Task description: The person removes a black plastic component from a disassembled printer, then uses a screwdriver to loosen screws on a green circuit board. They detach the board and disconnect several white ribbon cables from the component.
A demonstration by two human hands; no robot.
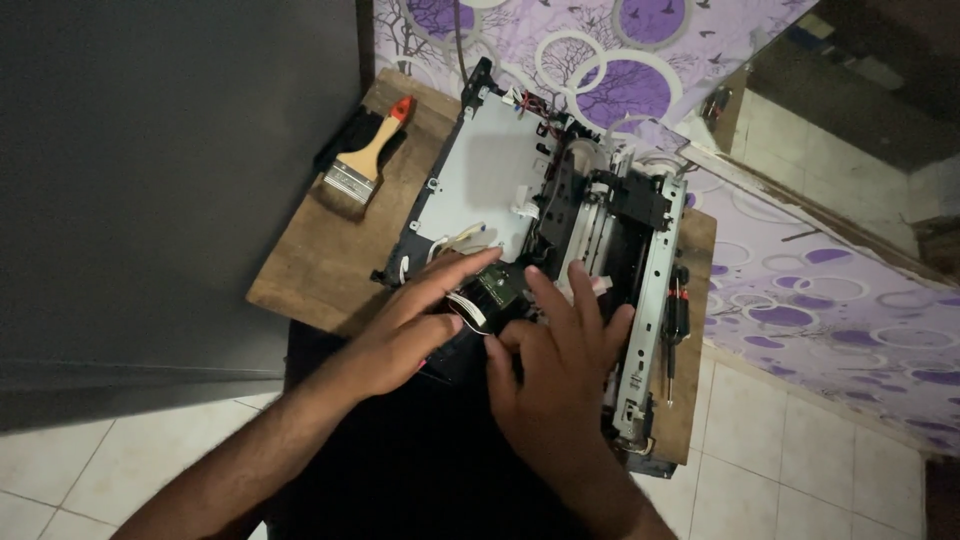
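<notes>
Closest to me, the person's right hand (pixel 555 375) lies flat over the near end of the opened grey-and-black printer chassis (pixel 560 250), its fingers (pixel 585 300) spread wide and resting on the frame, thumb curled inward. Just beside it, the left hand (pixel 415 325) reaches in from the left, fingers held together and stretched out, their tips touching a small green circuit board with white wires (pixel 492 292) that sits between the 2 hands. Neither hand pinches anything. The chassis rests on a brown wooden desk (pixel 320 270). Along its right edge lies a dark-handled screwdriver (pixel 677 320). Farther off, at the desk's left corner, rests a flat paintbrush with a wooden handle and red tip (pixel 368 155). Behind it all hangs a purple patterned cloth (pixel 800 300).
</notes>
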